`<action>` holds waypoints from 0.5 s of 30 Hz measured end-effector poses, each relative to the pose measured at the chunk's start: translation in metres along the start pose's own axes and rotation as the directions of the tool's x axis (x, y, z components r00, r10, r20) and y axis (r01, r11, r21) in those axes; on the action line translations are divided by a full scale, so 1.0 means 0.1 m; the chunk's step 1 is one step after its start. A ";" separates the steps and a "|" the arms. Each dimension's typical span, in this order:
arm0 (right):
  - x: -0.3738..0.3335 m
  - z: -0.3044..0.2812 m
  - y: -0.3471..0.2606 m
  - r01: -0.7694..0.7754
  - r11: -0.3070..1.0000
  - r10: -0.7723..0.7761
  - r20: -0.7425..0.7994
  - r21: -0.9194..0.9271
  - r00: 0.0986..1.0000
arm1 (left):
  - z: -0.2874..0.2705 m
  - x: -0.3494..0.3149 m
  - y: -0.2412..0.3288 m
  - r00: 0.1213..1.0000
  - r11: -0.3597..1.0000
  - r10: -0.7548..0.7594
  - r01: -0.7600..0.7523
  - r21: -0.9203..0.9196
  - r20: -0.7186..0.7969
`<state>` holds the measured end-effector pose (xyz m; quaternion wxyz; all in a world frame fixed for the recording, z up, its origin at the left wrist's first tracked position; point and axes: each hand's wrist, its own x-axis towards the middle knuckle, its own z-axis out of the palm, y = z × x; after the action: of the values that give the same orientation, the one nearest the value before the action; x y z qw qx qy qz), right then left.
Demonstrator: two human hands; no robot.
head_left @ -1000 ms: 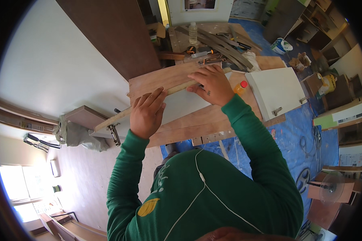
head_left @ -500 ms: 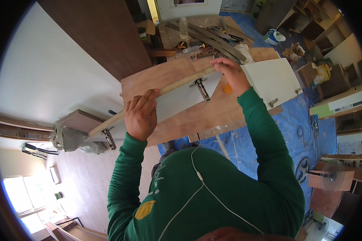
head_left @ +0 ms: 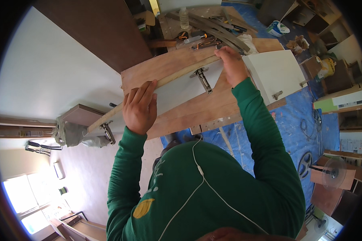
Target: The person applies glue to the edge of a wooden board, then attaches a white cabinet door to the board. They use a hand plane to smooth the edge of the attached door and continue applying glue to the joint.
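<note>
A long cabinet door (head_left: 177,97), white on its face with a bare wood-coloured edge, stands tilted on its long side across the plywood bench. Two metal hinges are fixed to that face: one hinge (head_left: 204,82) near the right end, another hinge (head_left: 107,133) near the left end. My left hand (head_left: 140,110) holds the door's upper edge left of its middle, fingers laid over the edge. At the far right corner, my right hand (head_left: 232,66) grips the end between thumb and fingers. The door's lower edge is partly behind my left hand.
Another white door (head_left: 274,76) with hinges lies flat at the right of the plywood bench top (head_left: 138,80). Behind are metal strips (head_left: 213,30), a clear bottle (head_left: 184,18) and hand tools. Blue sheeting (head_left: 287,120) covers the floor; a tall brown panel (head_left: 96,32) stands left.
The door's right end and my right hand have shifted slightly. An orange spot seen below my right hand is now hidden. My left hand keeps its place on the edge.
</note>
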<state>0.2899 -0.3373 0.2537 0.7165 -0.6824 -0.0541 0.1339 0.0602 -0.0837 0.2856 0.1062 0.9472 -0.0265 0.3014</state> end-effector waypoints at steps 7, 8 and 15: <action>0.00 0.06 0.08 0.095 0.995 -0.093 -0.087 0.025 0.992 | 0.01 -0.02 -0.04 0.999 0.999 -0.001 0.000 -0.050 -0.034; -0.01 0.08 0.06 0.100 0.995 -0.099 -0.096 0.005 0.990 | 0.01 -0.03 -0.06 0.999 0.998 0.001 -0.003 -0.055 -0.042; -0.02 0.13 0.09 0.227 0.973 -0.220 -0.136 0.041 0.966 | 0.04 -0.06 -0.12 0.995 0.997 0.010 -0.017 -0.074 -0.098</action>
<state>0.2835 -0.3247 0.2454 0.7481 -0.6587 -0.0799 0.0088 0.0585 -0.0733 0.2769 0.1405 0.9265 -0.0389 0.3469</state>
